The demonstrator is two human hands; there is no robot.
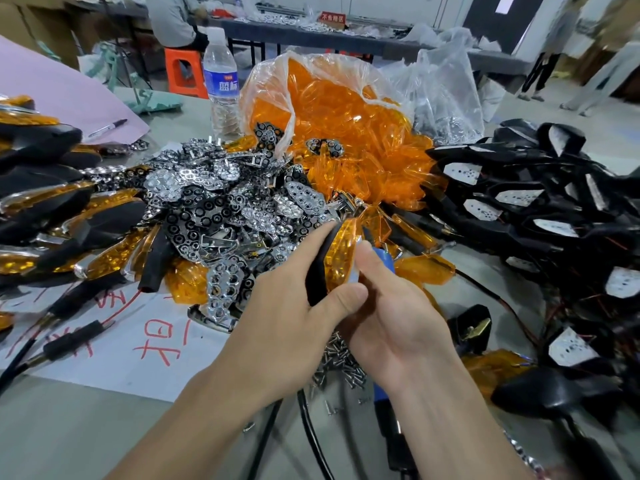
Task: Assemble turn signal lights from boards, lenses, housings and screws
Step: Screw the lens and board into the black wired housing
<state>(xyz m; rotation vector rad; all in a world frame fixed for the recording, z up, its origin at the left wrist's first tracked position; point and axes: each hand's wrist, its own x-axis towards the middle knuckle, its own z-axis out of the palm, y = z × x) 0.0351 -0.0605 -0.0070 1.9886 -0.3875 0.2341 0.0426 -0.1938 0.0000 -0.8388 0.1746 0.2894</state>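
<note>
Tabletop (86,427), grey, carries everything. A heap of black housings (540,202) with white boards and thin wires fills its right side. At the far middle a clear bag (270,74) spills orange lenses (332,109) forward. Just left of them lies a pile of chrome and black reflectors (221,202). Finished lights (52,202), black with orange faces, are stacked along the left edge. Their stalks reach onto a white paper (138,341) with red writing.

Both hands meet near the middle, above the near edge of the piles. The left hand (287,313) grips one light (341,254) on edge. Its forefinger lies along the black back and its thumb presses the lower end of the orange lens. The right hand (398,313) touches that light from the right, its fingers curled round a blue tool (382,261), mostly hidden.

A water bottle (221,81) stands upright behind the reflectors. Small screws (339,362) lie scattered under the hands. A pen (107,128) rests on a pink sheet (69,95) far left.
</note>
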